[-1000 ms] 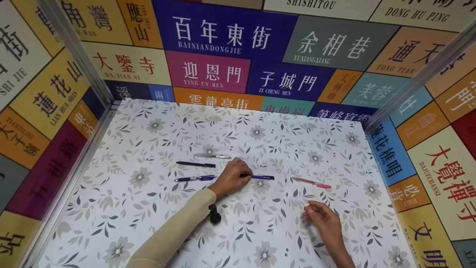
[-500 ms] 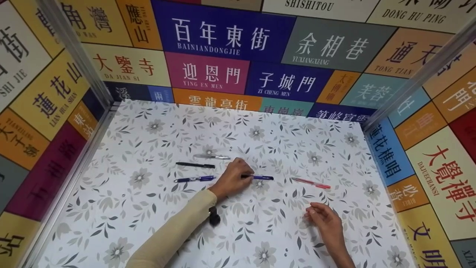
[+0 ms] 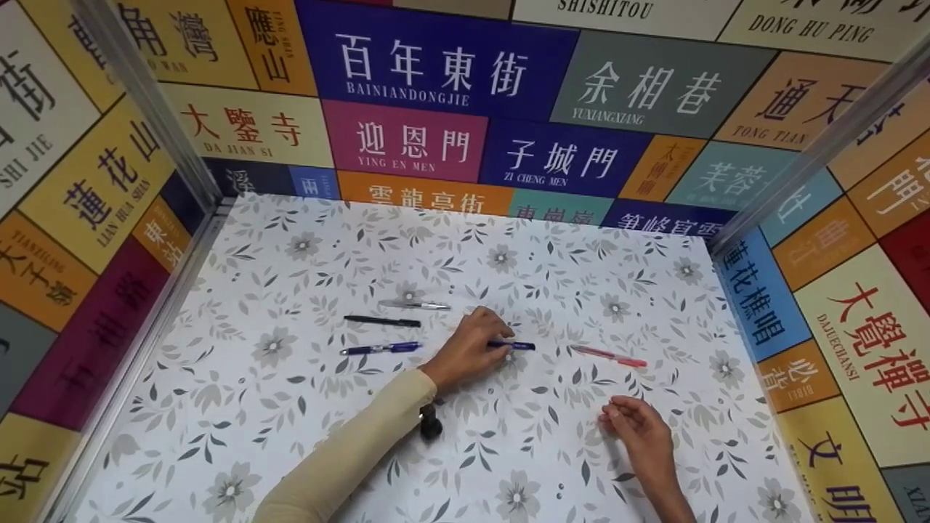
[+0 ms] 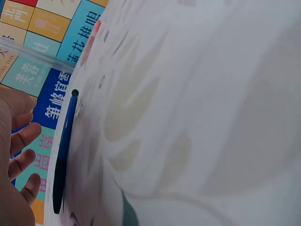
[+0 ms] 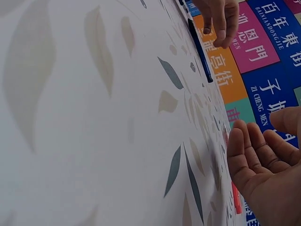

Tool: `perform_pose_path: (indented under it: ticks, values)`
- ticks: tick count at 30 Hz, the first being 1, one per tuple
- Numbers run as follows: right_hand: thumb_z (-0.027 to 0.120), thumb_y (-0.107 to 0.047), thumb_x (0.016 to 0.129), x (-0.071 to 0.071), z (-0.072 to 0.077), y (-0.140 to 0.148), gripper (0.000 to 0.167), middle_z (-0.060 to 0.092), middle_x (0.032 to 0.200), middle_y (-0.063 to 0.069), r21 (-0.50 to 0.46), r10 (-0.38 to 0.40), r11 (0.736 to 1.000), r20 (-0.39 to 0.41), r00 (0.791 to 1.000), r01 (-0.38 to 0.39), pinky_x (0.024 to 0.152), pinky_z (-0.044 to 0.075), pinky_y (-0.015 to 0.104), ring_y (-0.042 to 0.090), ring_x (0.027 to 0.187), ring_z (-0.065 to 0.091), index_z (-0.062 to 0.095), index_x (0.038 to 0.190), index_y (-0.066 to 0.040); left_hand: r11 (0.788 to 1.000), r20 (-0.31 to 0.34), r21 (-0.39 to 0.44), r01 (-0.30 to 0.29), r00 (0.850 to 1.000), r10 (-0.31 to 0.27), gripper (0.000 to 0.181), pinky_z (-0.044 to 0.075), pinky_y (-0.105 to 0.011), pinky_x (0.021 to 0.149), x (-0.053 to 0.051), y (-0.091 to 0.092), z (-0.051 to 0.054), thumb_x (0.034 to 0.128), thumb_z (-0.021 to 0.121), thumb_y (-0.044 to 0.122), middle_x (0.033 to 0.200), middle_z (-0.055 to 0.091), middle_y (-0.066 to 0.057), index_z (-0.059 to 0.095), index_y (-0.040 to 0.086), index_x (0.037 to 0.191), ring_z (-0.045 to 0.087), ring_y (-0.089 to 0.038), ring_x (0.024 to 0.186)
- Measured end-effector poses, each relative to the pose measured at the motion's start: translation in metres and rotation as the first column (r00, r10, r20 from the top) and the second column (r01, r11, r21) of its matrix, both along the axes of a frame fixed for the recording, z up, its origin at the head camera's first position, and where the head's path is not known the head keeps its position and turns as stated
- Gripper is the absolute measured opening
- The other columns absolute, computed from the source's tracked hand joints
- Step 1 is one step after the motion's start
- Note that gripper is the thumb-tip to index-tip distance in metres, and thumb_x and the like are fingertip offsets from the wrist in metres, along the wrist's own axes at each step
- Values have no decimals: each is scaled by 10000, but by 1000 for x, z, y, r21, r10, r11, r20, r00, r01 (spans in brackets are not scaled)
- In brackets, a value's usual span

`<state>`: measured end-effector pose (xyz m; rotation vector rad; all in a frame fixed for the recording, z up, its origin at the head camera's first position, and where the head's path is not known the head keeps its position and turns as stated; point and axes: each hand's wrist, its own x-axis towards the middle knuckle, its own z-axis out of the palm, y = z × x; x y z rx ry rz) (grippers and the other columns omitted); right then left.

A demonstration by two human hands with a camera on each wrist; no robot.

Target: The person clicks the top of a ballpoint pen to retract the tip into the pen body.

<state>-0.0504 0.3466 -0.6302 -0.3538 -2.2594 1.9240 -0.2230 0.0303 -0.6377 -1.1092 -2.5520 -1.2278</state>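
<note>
My left hand (image 3: pixel 476 349) hovers over a blue pen (image 3: pixel 522 346) near the middle of the table. The left wrist view shows this blue pen (image 4: pixel 67 146), dark at one end, lying on the tablecloth with a gap between it and the loosely bent fingers (image 4: pixel 26 139). From the right wrist view, too, the left hand (image 5: pixel 220 19) appears apart from the pen (image 5: pixel 201 52). My right hand (image 3: pixel 643 443) is held at the right, palm partly turned up, fingers loosely curved and holding nothing. Beyond it lies a pink-red pen (image 3: pixel 610 355).
Left of the left hand lie a blue-and-white pen (image 3: pixel 381 349), a black pen (image 3: pixel 382 320) and a clear pen (image 3: pixel 415 305), roughly parallel. A floral cloth (image 3: pixel 508 450) covers the table. Panels with printed lettering (image 3: pixel 436 65) enclose its back and sides.
My left hand has shifted slightly to the right along the blue pen, and its fingers look more spread. The pens and the right hand have hardly moved.
</note>
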Motion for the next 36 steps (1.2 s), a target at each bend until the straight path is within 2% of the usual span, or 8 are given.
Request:
perform_pose_path:
  ticks: [6, 18, 29, 36]
  values:
    - [720, 41, 1039, 1, 0, 0, 287, 753, 1090, 279, 5, 0, 1000, -8, 1000, 0, 794, 637, 255, 153, 894, 792, 637, 1273, 186, 1000, -34, 5, 28, 999, -27, 206, 489, -453, 926, -2, 11, 2, 977, 822, 127, 1123, 769, -79, 814, 25, 1155, 613, -268, 1105]
    - [702, 70, 1038, 1, -3, -4, 297, 759, 1069, 258, -45, 16, 999, -40, 999, -17, 812, 647, 280, 178, 901, 799, 607, 1273, 225, 999, -21, -45, 31, 999, -32, 218, 498, -434, 973, -9, 34, 4, 1017, 793, 179, 1153, 775, -55, 817, 50, 1191, 620, -239, 1134]
    - [717, 8, 1054, 1, 1, -1, 310, 754, 1124, 245, -10, -26, 1000, 70, 997, 26, 837, 642, 272, 165, 921, 796, 630, 1312, 157, 997, -77, -56, 49, 996, -53, 222, 521, -409, 961, -15, 55, 8, 1015, 787, 172, 1144, 793, -71, 822, 26, 1178, 641, -259, 1123]
    - [718, 19, 1049, 5, 4, 1, 292, 746, 1120, 290, -15, -7, 1000, 15, 1000, 8, 820, 642, 277, 183, 918, 799, 644, 1291, 166, 997, -41, -62, 41, 998, -44, 231, 509, -427, 984, -16, 65, 5, 1027, 772, 190, 1168, 787, -68, 821, 27, 1183, 626, -256, 1163]
